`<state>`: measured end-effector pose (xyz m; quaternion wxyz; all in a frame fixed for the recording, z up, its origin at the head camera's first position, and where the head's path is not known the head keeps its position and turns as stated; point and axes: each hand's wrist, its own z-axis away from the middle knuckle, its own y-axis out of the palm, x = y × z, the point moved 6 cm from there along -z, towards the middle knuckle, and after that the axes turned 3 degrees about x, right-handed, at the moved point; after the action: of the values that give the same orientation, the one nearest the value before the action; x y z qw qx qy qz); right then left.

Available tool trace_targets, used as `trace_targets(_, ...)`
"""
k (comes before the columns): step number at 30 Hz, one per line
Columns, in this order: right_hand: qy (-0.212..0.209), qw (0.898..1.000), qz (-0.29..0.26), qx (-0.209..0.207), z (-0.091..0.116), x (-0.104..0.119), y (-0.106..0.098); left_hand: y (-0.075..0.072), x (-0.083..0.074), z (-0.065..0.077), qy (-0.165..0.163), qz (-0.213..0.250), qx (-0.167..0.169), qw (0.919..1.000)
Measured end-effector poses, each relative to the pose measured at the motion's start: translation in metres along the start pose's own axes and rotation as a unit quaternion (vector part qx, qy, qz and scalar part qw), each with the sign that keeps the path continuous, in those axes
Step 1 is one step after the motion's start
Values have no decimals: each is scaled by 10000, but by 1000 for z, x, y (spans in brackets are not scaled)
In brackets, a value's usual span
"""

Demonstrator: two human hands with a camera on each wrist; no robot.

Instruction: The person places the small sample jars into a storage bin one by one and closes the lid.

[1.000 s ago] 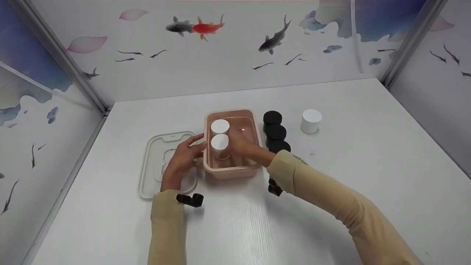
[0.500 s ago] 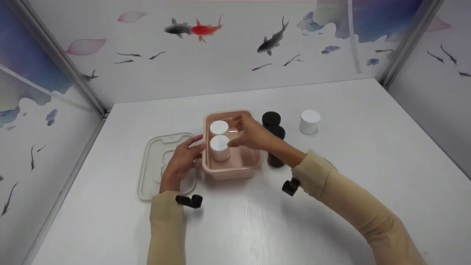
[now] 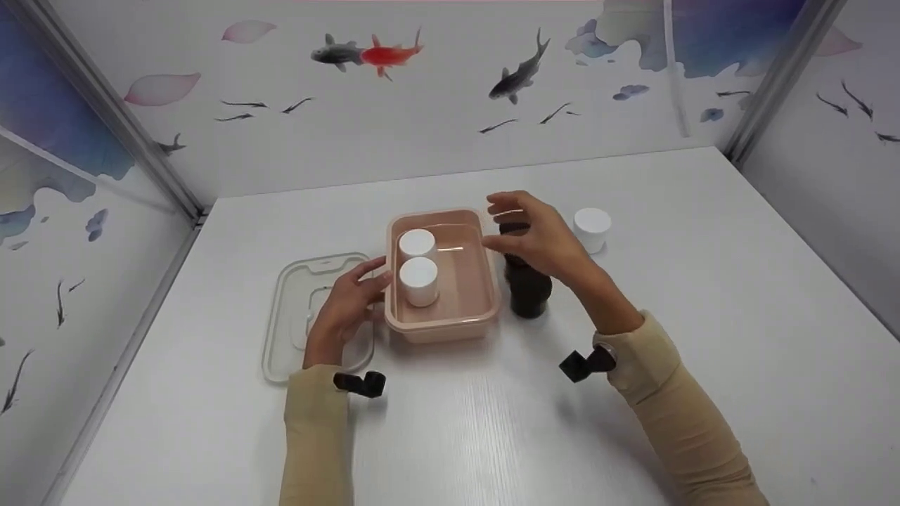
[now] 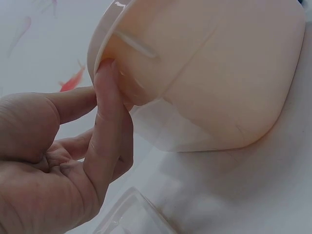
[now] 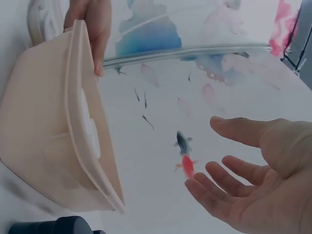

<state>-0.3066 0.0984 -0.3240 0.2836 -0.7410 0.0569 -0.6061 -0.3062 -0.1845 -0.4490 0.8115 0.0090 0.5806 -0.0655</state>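
Observation:
My left hand (image 3: 349,303) grips the left rim of a pink plastic storage box (image 3: 471,318), its fingers (image 4: 108,92) bent at the lip. Inside the box, along its left side, two white cylindrical jars (image 3: 419,281) stand upright, one behind the other. My right hand (image 3: 545,239) is raised just right of the box with nothing in it, thumb and fingers spread apart. It hangs over a row of black cylindrical jars (image 3: 529,292) and partly hides them from the head view. In the right wrist view, the thumb and fingers (image 5: 234,183) are bare against the wall.
A pale translucent lid (image 3: 281,316) lies flat at the left, partly beneath my left hand. Another white jar (image 3: 592,228) stands at the right, behind my right hand. White walls printed with fish (image 3: 520,77) enclose the table's back and sides.
My right hand has come up out of the box and moved right, over the black jars, its fingers spreading. The two white jars stay in the box. My left hand keeps its place.

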Motion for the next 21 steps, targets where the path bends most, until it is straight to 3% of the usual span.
trace_targets(8, 23, 9995, -162, -266, 6, -20, -35, 1, -1, -1, -42, -96, -22, 9999)
trace_targets(21, -313, 9956, -142, -870, 9, -50, -80, 0, -2, 1, 48, -62, -80, 9999)
